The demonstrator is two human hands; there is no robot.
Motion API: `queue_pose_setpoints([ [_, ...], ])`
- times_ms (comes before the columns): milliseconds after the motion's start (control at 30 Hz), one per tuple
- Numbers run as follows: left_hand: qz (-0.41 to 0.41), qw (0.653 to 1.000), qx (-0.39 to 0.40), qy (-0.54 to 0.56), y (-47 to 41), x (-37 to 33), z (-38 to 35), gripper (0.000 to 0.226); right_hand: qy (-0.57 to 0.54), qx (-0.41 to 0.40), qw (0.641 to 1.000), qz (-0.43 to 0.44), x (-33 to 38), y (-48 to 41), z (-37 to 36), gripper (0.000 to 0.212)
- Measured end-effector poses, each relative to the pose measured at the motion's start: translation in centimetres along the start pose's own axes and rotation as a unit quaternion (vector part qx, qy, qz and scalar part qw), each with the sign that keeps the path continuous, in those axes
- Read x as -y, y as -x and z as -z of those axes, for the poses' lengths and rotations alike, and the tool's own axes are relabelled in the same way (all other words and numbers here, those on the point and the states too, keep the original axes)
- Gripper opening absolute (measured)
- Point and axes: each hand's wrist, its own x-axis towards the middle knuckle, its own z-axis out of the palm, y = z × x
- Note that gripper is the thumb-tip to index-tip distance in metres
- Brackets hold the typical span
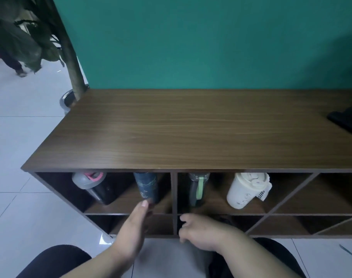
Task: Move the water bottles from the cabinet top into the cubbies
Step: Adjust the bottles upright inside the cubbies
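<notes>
Several bottles stand in the upper cubbies of a brown wooden cabinet [191, 129]. In the left cubby are a grey shaker with a pink lid loop [91, 185] and a dark blue marbled bottle [146, 187]. The right cubby holds a dark bottle with a green strap [197, 189] and a cream lidded cup [247, 189]. My left hand [134, 229] is flat with fingers extended, its fingertips just at the base of the blue bottle. My right hand [201, 231] hovers below the divider, fingers loosely curled, holding nothing.
A black object [347, 119] lies on the cabinet top at the far right. A potted plant with a metal pot [68, 99] stands at the cabinet's left rear corner. Diagonal-divided cubbies [291, 197] lie to the right. My dark-clothed knees are at the bottom.
</notes>
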Motion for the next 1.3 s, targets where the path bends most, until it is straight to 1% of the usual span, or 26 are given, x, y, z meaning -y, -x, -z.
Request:
queue_pose_setpoints([
  [33, -0.007, 1.000, -0.021, -0.003, 0.1, -0.1, 1.4, 0.033, -0.008, 0.009, 1.000, 0.027, 0.6, -0.4, -0.8, 0.072],
  [67, -0.017, 0.999, -0.036, -0.005, -0.1, -0.3, 2.4, 0.039, -0.029, 0.009, 0.998, 0.055, 1.3, -0.7, -1.5, 0.074],
  [100, -0.027, 0.999, -0.043, -0.018, -0.3, -0.5, 3.2, 0.053, -0.063, 0.003, 0.995, 0.081, 2.2, -1.1, -2.2, 0.079],
  [133, -0.036, 0.998, -0.048, -0.025, -0.4, -0.8, 3.7, 0.061, -0.098, -0.008, 0.990, 0.104, 3.0, -1.4, -2.8, 0.085],
  [200, -0.050, 0.996, -0.060, -0.035, -1.1, -0.8, 4.6, 0.056, -0.154, -0.053, 0.977, 0.137, 4.6, -1.9, -3.7, 0.098],
  [267, -0.061, 0.997, -0.036, -0.041, -1.4, -1.6, 4.8, 0.059, -0.180, -0.120, 0.964, 0.152, 6.0, -2.8, -4.5, 0.106],
  [300, -0.057, 0.998, -0.026, -0.026, -1.7, -1.8, 4.9, 0.059, -0.192, -0.149, 0.958, 0.154, 6.5, -3.2, -4.7, 0.107],
  [333, -0.053, 0.998, -0.015, -0.007, -2.1, -1.9, 5.1, 0.058, -0.201, -0.170, 0.951, 0.160, 7.0, -3.7, -4.9, 0.105],
  [400, -0.047, 0.999, 0.001, 0.025, -2.7, -2.6, 5.0, 0.048, -0.214, -0.195, 0.939, 0.183, 7.9, -4.3, -5.0, 0.093],
  [467, -0.053, 0.998, 0.010, 0.029, -3.3, -2.8, 4.7, 0.038, -0.225, -0.214, 0.930, 0.196, 8.5, -4.9, -4.9, 0.083],
  [533, -0.057, 0.997, 0.024, 0.035, -3.8, -3.0, 4.6, 0.034, -0.238, -0.220, 0.925, 0.198, 8.7, -5.8, -4.9, 0.077],
  [600, -0.062, 0.997, 0.041, 0.037, -4.3, -2.8, 4.6, 0.034, -0.246, -0.221, 0.921, 0.205, 8.7, -6.5, -5.1, 0.076],
  [733, -0.063, 0.995, 0.052, 0.048, -4.6, -2.7, 4.5, 0.035, -0.266, -0.223, 0.916, 0.203, 8.6, -7.1, -5.3, 0.073],
  [833, -0.057, 0.995, 0.062, 0.054, -4.4, -2.7, 4.3, 0.036, -0.257, -0.230, 0.918, 0.197, 8.4, -7.3, -5.3, 0.073],
  [933, -0.062, 0.994, 0.071, 0.059, -4.2, -2.8, 4.0, 0.037, -0.244, -0.239, 0.918, 0.201, 8.2, -7.4, -5.2, 0.066],
  [1100, -0.071, 0.993, 0.073, 0.055, -3.9, -2.7, 3.9, 0.036, -0.244, -0.238, 0.919, 0.198, 8.3, -7.2, -5.2, 0.067],
  [1167, -0.074, 0.995, 0.050, 0.041, -4.0, -2.4, 4.2, 0.035, -0.250, -0.231, 0.922, 0.184, 8.5, -6.9, -5.4, 0.071],
  [1233, -0.054, 0.998, 0.016, 0.039, -4.1, -1.7, 5.1, 0.034, -0.247, -0.214, 0.936, 0.132, 8.7, -6.4, -5.8, 0.081],
  [1267, -0.038, 0.999, 0.001, 0.035, -4.0, -1.4, 5.5, 0.038, -0.231, -0.199, 0.947, 0.099, 8.8, -6.1, -6.1, 0.080],
  [1300, -0.024, 0.999, -0.011, 0.027, -3.7, -1.4, 6.0, 0.042, -0.208, -0.178, 0.959, 0.072, 8.8, -6.0, -6.6, 0.072],
])
